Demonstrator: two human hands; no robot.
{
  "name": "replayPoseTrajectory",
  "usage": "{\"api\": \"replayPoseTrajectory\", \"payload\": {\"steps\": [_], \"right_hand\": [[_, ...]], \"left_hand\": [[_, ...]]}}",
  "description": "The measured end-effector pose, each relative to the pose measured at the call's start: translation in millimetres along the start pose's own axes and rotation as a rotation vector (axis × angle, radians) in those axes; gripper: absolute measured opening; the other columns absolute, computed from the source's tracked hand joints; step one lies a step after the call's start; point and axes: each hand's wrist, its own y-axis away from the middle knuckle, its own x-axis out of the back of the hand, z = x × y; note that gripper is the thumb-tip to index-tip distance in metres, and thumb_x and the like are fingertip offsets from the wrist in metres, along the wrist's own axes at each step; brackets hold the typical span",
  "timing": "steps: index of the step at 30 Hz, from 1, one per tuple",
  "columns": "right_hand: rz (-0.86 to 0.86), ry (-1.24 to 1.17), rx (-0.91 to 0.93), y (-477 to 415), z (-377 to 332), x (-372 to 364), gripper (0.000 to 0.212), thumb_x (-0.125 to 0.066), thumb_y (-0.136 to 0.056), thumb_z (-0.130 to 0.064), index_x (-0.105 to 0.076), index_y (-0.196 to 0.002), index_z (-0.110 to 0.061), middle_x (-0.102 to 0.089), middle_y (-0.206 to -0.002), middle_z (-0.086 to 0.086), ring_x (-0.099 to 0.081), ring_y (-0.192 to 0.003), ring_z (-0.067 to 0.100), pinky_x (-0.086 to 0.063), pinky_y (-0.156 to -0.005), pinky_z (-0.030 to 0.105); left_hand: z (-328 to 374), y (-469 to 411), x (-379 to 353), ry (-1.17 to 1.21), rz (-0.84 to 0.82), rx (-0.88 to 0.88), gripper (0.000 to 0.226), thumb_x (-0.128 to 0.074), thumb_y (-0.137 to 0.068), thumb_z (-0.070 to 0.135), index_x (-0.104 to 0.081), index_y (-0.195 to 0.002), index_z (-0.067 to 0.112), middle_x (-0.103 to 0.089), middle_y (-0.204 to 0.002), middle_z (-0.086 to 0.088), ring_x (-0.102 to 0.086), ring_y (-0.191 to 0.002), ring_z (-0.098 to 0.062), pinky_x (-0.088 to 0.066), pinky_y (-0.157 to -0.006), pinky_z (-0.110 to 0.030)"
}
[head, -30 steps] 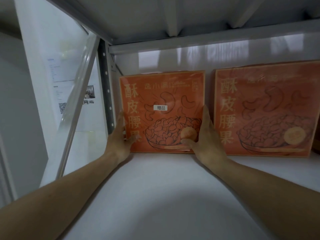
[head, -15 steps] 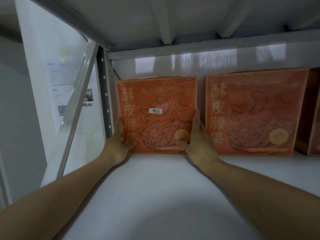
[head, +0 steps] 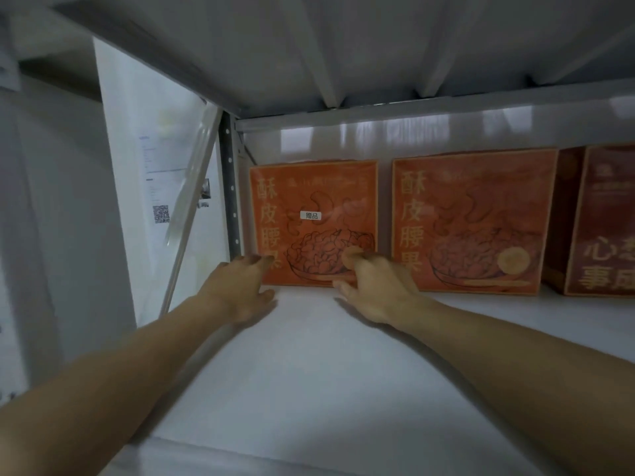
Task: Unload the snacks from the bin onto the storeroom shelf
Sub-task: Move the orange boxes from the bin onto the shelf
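Note:
An orange snack box (head: 314, 201) with a small white sticker stands upright at the back left of the white shelf (head: 309, 365), against the rear wall. My left hand (head: 237, 286) lies low in front of the box's lower left corner, fingers relaxed, fingertips at its edge. My right hand (head: 376, 286) hovers in front of the lower right corner with loosely bent fingers that overlap the box face; neither hand grips it. The bin is out of view.
A second orange box (head: 474, 218) stands just right of the first, and a darker red box (head: 604, 221) at the far right. A perforated steel upright (head: 229, 187) and a diagonal brace (head: 192, 207) bound the left side. The upper shelf's underside (head: 343, 56) hangs low overhead.
Both hands have come off the sides of the left orange box and drawn back and down toward its lower corners. The box stays standing at the back. The view has shifted left.

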Motion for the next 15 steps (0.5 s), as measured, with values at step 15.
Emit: {"api": "replayPoseTrajectory", "payload": {"steps": [15], "right_hand": [[-0.059,0.12,0.009,125,-24,91,0.063,-0.037,-0.1,-0.056,-0.027,-0.153,-0.023,-0.032,-0.157,0.011,-0.024,-0.147,0.029,-0.022,-0.119,0.043]], "left_hand": [[68,110,77,0.023,0.106,-0.128,0.064,-0.039,-0.098,0.055,-0.028,-0.154,0.026,-0.036,-0.157,-0.001,-0.034,-0.143,-0.025,-0.031,-0.114,-0.046]]}}
